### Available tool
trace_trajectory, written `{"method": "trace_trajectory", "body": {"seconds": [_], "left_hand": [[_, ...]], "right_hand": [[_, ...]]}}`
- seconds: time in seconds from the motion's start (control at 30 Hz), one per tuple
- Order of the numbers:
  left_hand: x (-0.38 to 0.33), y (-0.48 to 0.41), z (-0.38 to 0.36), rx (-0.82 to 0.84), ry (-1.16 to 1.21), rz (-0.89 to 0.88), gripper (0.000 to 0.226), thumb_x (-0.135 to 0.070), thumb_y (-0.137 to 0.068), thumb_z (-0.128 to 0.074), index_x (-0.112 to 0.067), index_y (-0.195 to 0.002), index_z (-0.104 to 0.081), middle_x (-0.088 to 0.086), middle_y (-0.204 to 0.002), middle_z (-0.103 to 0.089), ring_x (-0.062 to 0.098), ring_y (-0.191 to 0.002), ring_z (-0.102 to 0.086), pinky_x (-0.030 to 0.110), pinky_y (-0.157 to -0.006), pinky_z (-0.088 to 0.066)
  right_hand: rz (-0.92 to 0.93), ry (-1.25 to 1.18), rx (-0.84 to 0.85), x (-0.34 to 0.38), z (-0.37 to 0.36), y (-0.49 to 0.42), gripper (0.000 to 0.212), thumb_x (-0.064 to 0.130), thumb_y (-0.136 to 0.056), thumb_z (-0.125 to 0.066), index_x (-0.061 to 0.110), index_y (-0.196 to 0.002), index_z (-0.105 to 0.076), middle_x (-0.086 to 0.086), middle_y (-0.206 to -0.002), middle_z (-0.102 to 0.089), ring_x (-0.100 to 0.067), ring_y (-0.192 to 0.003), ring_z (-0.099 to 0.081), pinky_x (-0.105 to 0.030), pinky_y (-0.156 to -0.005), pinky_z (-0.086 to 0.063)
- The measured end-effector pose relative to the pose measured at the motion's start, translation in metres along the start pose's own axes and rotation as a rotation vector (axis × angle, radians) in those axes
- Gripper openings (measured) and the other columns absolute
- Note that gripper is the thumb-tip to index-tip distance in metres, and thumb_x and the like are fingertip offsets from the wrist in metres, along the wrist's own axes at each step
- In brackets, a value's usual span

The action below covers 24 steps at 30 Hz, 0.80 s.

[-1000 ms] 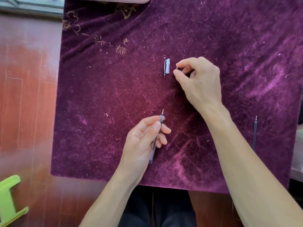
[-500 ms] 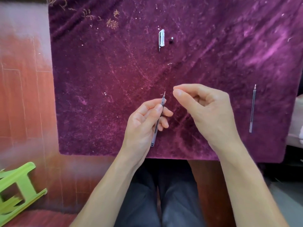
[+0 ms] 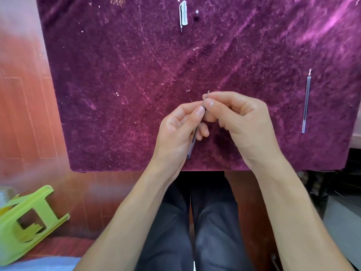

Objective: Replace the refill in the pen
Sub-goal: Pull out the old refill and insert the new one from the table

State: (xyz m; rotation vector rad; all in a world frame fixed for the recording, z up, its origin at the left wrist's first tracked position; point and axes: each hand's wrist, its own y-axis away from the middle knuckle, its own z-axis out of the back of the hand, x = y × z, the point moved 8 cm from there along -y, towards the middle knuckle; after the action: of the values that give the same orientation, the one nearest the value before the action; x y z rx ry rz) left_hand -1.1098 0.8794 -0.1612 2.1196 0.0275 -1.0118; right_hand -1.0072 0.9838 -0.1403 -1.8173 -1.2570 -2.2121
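Observation:
My left hand (image 3: 176,132) grips a thin clear pen barrel (image 3: 192,142), tilted with its metal point up and to the right. My right hand (image 3: 241,122) pinches the pen's tip end (image 3: 207,95) between thumb and forefinger, just above my left thumb. A separate refill (image 3: 306,101) lies alone near the table's right edge. The clear pen cap (image 3: 183,13) lies at the far top, with a tiny dark part (image 3: 197,14) beside it.
A purple velvet cloth (image 3: 136,85) covers the table. A green plastic stool (image 3: 29,222) lies tipped over on the red-brown floor at the lower left. My knees show below the table's near edge.
My right hand left the tiny part beside the cap, came back toward me and closed on the pen's tip. The view tilted down, so the cap now sits at the top.

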Motion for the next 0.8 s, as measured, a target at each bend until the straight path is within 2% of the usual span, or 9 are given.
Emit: {"method": "trace_trajectory", "body": {"seconds": [0.2,0.3,0.4,0.5,0.6,0.7,0.8], "left_hand": [[0.001,-0.001,0.000,-0.006,0.008,-0.011,0.028,-0.013,-0.103,-0.054,0.003,-0.123,-0.064,0.004,-0.089,-0.072,0.013,-0.067,-0.057,0.025,-0.065,-0.047],[-0.001,-0.003,0.000,-0.009,-0.015,-0.034,0.026,-0.011,-0.104,-0.053,0.005,-0.122,-0.064,0.007,-0.091,-0.072,0.012,-0.066,-0.059,0.026,-0.064,-0.045],[-0.001,-0.006,-0.001,-0.010,-0.032,-0.044,0.026,-0.012,-0.104,-0.054,0.004,-0.122,-0.064,0.008,-0.091,-0.073,0.012,-0.066,-0.060,0.025,-0.063,-0.046],[0.002,-0.007,-0.004,-0.006,-0.069,-0.045,0.024,-0.018,-0.102,-0.059,-0.005,-0.119,-0.068,0.006,-0.092,-0.075,0.012,-0.066,-0.061,0.024,-0.063,-0.048],[0.005,-0.006,-0.007,0.000,-0.128,-0.048,0.018,-0.024,-0.100,-0.061,-0.017,-0.114,-0.071,0.006,-0.093,-0.077,0.012,-0.067,-0.062,0.024,-0.064,-0.049],[0.007,-0.007,-0.012,0.011,-0.162,-0.041,0.017,-0.025,-0.101,-0.061,-0.019,-0.113,-0.071,0.007,-0.094,-0.077,0.012,-0.068,-0.063,0.024,-0.065,-0.049],[0.010,-0.007,-0.017,0.018,-0.187,-0.031,0.016,-0.023,-0.101,-0.060,-0.019,-0.112,-0.071,0.006,-0.094,-0.077,0.013,-0.068,-0.062,0.025,-0.065,-0.049]], "right_hand": [[-0.038,-0.069,0.003,-0.001,0.000,-0.002,0.009,0.009,-0.097,-0.077,0.013,-0.100,-0.084,0.001,-0.072,-0.074,0.003,-0.063,-0.066,-0.008,-0.062,-0.050],[-0.062,-0.078,0.010,-0.001,0.000,-0.005,0.008,0.010,-0.097,-0.077,0.014,-0.099,-0.084,0.006,-0.068,-0.072,0.005,-0.060,-0.063,-0.008,-0.060,-0.049],[-0.068,-0.061,-0.011,0.001,0.003,-0.008,0.012,0.015,-0.097,-0.077,0.023,-0.091,-0.085,0.009,-0.068,-0.072,0.006,-0.058,-0.060,-0.009,-0.058,-0.046],[-0.104,-0.064,-0.053,0.000,0.012,-0.013,0.008,0.021,-0.095,-0.080,0.024,-0.090,-0.086,0.013,-0.076,-0.076,0.003,-0.061,-0.059,-0.011,-0.060,-0.046],[-0.123,-0.047,-0.095,0.002,0.023,-0.019,0.007,0.029,-0.093,-0.081,0.025,-0.090,-0.086,0.009,-0.086,-0.080,-0.002,-0.065,-0.060,-0.017,-0.066,-0.046],[-0.122,-0.037,-0.115,0.008,0.033,-0.025,0.010,0.033,-0.094,-0.079,0.025,-0.092,-0.084,0.002,-0.096,-0.084,-0.008,-0.063,-0.064,-0.021,-0.062,-0.045],[-0.100,-0.022,-0.151,0.017,0.045,-0.033,0.012,0.035,-0.096,-0.076,0.026,-0.093,-0.083,0.001,-0.097,-0.085,-0.008,-0.060,-0.065,-0.023,-0.060,-0.044]]}}
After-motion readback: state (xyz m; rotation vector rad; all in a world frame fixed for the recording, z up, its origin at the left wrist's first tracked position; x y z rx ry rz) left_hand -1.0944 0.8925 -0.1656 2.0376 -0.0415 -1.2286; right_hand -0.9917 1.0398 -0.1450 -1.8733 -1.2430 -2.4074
